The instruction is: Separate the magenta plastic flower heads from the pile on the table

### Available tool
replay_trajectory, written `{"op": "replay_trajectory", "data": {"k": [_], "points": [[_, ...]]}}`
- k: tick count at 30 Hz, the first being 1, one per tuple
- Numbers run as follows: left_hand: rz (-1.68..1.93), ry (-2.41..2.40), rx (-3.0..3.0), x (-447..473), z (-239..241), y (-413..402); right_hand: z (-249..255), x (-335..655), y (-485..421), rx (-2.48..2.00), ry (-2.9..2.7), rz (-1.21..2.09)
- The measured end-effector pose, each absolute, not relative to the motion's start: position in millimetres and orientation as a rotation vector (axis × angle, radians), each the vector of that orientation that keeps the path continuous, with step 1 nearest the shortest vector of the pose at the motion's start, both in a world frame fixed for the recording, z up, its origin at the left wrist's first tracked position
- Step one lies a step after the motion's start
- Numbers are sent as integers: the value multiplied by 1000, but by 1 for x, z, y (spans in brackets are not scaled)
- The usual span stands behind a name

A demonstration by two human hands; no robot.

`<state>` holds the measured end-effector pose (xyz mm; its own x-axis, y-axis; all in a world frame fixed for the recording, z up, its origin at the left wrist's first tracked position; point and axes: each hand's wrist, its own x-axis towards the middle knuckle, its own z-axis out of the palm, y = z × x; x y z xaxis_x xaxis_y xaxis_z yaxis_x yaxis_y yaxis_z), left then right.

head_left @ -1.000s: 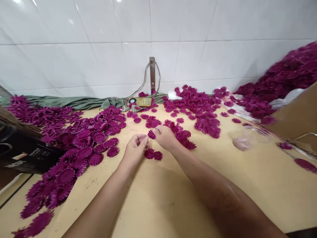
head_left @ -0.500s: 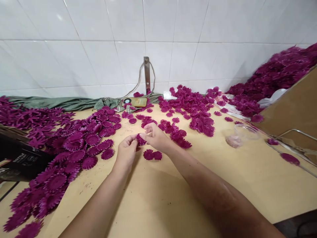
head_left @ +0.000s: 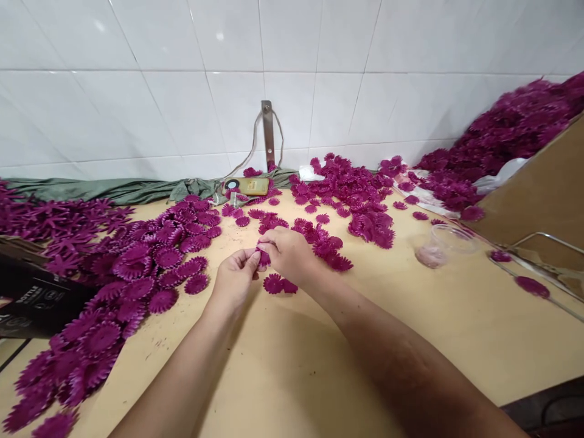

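The left hand [head_left: 233,275] is partly curled, with thumb and index finger pinching one edge of a purple flower piece [head_left: 264,258]. The right hand [head_left: 288,252] is curled with its thumb and fingers closed on the same piece from the opposite side, covering part of it. The held piece is between the two hands, above the worktop [head_left: 283,365]. Two loose flower pieces [head_left: 274,283] lie just below the right hand. A small cluster [head_left: 331,248] lies beyond the right wrist. A larger pile [head_left: 137,286] extends left of the left hand, beside a black box [head_left: 45,304].
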<state>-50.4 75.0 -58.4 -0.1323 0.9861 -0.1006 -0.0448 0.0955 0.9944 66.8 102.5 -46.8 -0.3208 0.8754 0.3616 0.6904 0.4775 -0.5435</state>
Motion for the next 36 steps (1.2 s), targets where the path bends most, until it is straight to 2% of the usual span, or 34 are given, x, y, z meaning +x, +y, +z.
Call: {"op": "replay_trajectory", "data": {"k": [5, 16, 21, 26, 32, 36], "points": [[1286, 1374, 1119, -50, -56, 74, -48, 70, 104, -1499, -2025, 223], [1359, 1387, 1008, -42, -56, 73, -49, 84, 119, -1551, -1652, 446], [1372, 1343, 950, -45, -50, 66, -49, 120, 139, -1622, -1300, 426], [1299, 1255, 905, -41, -49, 63, -43, 106, 130, -1467, -1570, 578], [1290, 1239, 948, -43, -54, 66, -28, 79, 102, -1162, -1924, 1112], [1295, 1286, 1022, -49, -59, 71, -32, 78, 98, -1125, -2073, 1101]]}}
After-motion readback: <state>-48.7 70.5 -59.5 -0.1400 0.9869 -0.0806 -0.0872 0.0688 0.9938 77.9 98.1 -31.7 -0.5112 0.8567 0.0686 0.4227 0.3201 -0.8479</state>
